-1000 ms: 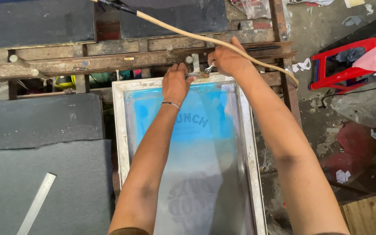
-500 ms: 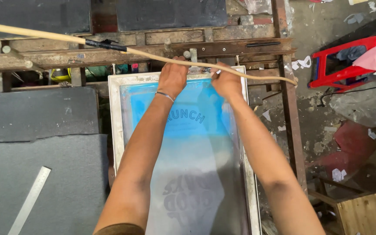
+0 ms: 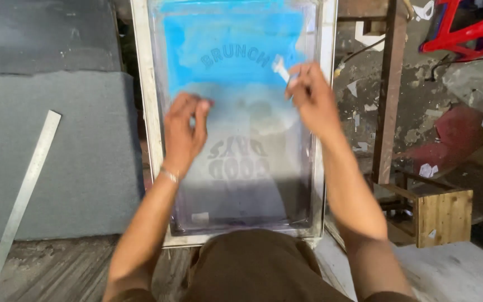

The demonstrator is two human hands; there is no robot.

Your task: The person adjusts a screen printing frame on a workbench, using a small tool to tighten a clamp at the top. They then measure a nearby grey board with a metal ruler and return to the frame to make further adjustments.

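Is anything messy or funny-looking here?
Yes. Blue ink is smeared unevenly over the top half of the screen, fading toward the hands. A metal ruler lies slanted across the grey pad. Torn paper scraps litter the floor on the right.

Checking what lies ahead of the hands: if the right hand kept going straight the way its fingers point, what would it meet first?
Probably the blue ink patch on the metal-framed printing screen; the right hand points up-left across it, though its height above the mesh is unclear.

This is a screen-printing workshop: a framed printing screen [image 3: 236, 117] with blue ink lies on a padded grey tabletop [image 3: 57, 145], beside a metal ruler [image 3: 24, 193] and rough, stained wooden beams [image 3: 389, 95].
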